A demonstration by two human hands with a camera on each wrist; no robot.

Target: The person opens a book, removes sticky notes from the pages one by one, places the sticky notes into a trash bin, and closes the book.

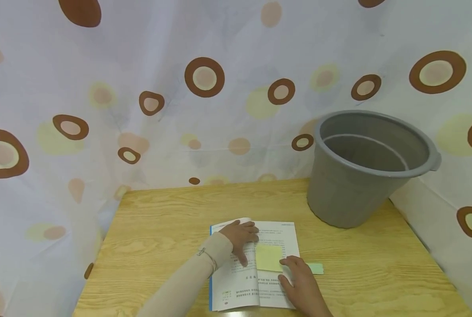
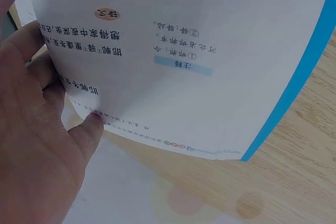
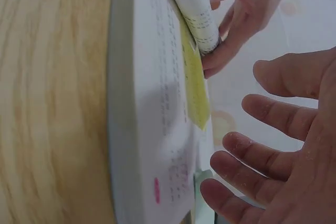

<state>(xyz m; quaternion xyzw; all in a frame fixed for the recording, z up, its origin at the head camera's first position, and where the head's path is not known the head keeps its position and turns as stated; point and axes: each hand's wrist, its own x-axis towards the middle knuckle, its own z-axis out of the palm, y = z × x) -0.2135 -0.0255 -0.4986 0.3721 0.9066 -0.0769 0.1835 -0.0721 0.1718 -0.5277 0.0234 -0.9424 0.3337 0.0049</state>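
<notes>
The book [image 1: 273, 235] lies open on the bench [image 1: 172, 211], its pages parted at the spine and the blue edge of its cover showing along its left side. A yellow note [image 1: 269, 257] is on the book's right page, close against the spine; in the right wrist view the curled left page rises beside it. A green note [image 1: 316, 268] juts past the book's right edge, though the right hand hides how it is attached.

The left hand [image 1: 241, 237] is spread over the book's left page near the spine, fingers out and thumb apart, seeming to press the page back. The right hand [image 1: 302, 284] is at the book's right edge, fingers wide and holding nothing; its fingertips are next to the yellow note's outer edge, and whether they touch it I cannot tell. A grey bucket [image 1: 348, 193] stands beyond the book, to its right.

The step in hand looks like keeping the book open at the marked page while the right hand works around the note. The next move probably calls for the left hand to hold the springy page flat, and for a light fingertip touch from the right, so that the note neither creases nor shifts.
</notes>
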